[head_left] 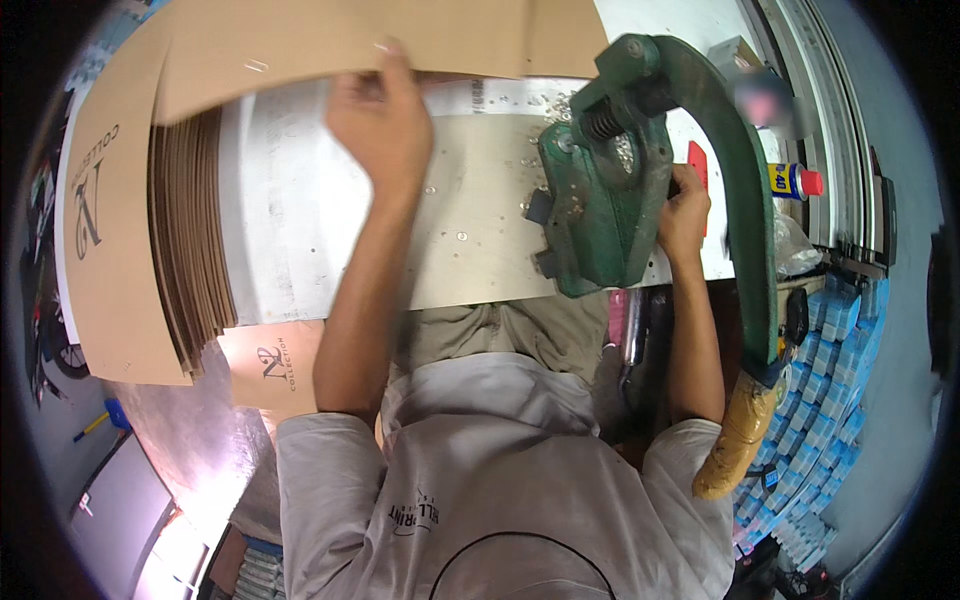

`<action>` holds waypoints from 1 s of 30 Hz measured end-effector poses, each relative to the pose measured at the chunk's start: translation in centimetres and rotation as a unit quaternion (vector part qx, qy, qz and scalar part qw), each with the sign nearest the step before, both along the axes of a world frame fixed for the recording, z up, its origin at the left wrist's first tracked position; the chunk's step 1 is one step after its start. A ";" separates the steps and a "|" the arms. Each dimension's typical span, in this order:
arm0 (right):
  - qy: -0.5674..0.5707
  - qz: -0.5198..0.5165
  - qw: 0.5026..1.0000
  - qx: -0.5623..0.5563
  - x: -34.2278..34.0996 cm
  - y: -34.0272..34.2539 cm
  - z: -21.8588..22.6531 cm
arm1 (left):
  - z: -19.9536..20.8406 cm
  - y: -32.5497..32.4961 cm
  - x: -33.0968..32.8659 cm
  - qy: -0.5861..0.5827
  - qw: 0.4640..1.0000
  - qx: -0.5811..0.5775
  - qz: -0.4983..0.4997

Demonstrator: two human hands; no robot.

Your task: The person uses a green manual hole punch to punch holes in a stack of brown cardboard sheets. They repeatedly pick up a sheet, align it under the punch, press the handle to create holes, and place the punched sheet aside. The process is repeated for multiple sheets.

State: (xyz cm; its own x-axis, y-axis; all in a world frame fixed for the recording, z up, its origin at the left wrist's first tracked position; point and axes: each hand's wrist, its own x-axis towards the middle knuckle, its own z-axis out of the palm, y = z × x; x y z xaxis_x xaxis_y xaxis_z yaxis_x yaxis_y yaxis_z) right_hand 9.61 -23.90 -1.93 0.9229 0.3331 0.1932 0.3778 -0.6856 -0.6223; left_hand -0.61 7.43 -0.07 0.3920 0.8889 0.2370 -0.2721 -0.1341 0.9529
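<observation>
My left hand [385, 125] is raised over the white work table [290, 190], fingers closed on the near edge of a brown paper bag [350, 40]. The bag is slightly blurred, and small shiny metal bits show near its edge. A green hand-lever eyelet press [610, 190] stands right of centre. Against its right side is my right hand [684, 215], fingers curled, their tips partly hidden by the press. What they hold, if anything, cannot be seen. The press's long curved lever [755, 220] comes down on the right to a tape-wrapped yellow handle [737, 435].
A stack of folded brown bags [190, 240] stands at the left. Loose eyelets [553, 105] lie by the press. Beyond my right hand are a red piece [697, 160] and a spray can [795, 181]. Blue-and-white packs [810, 390] are piled at right.
</observation>
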 end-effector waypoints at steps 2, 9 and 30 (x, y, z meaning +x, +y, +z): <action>0.000 0.021 1.000 -0.011 0.9 -0.1 -0.4 | -1.3 -1.8 -0.4 0.022 0.981 -0.150 -0.125; 0.188 0.049 0.966 0.170 1.4 -1.1 0.4 | -0.6 -2.0 -5.3 0.225 0.949 0.019 -0.220; 0.161 0.182 0.959 0.147 0.7 5.8 2.7 | -1.4 2.6 1.0 0.289 0.784 0.498 -0.232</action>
State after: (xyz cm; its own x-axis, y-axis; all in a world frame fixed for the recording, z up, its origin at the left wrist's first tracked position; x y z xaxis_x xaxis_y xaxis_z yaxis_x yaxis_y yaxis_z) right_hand 10.26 -18.12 0.74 0.7832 0.6195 0.0528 0.3144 -0.3214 -0.8932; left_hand 0.36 10.01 -1.48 0.9163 0.1063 0.3861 -0.0725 -0.9042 0.4209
